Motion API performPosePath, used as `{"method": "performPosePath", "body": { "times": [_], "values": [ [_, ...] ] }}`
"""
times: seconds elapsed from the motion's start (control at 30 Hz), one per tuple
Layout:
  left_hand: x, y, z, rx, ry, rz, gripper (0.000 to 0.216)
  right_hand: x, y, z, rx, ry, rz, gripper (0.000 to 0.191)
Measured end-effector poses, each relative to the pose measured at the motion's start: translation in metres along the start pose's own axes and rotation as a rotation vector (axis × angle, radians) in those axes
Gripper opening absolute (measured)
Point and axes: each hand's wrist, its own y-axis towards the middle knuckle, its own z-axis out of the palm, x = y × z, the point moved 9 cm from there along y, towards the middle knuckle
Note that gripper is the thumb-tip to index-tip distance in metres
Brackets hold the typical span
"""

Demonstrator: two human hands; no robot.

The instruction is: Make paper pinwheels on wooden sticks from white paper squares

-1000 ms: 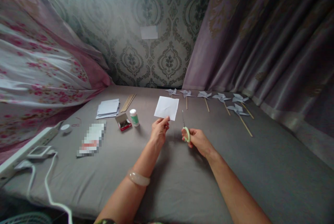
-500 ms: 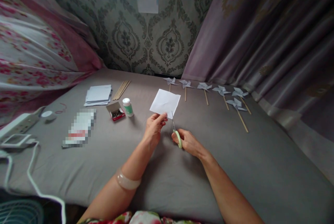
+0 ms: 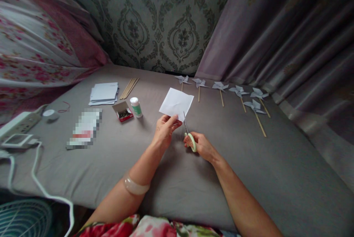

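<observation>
My left hand (image 3: 164, 131) pinches the near edge of a white paper square (image 3: 176, 103) and holds it up over the grey bed surface (image 3: 193, 178). My right hand (image 3: 200, 145) grips small scissors with pale green handles (image 3: 190, 138). The blades point up and reach into the paper's lower right edge. A pale bangle (image 3: 135, 186) sits on my left wrist.
Several paper pinwheels on sticks (image 3: 254, 108) lie in a row at the back right. A stack of white paper (image 3: 103, 93), wooden sticks (image 3: 129, 87), a small open box (image 3: 123, 112) and a green-labelled bottle (image 3: 135, 107) lie at the left. A power strip (image 3: 18, 124) and white cable (image 3: 35, 178) lie far left.
The scissors moved left from beside the paper until the blades met its lower edge. My left hand tilted the paper slightly. The camera dipped lower.
</observation>
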Motion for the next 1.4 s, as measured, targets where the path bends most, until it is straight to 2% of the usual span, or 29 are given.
{"method": "performPosePath", "body": {
  "times": [1.4],
  "values": [
    [-0.0042, -0.0036, 0.0001, -0.024, 0.005, 0.018, 0.03, -0.0052, 0.0024, -0.0035, -0.079, 0.045, 0.01, 0.049]
  ]
}}
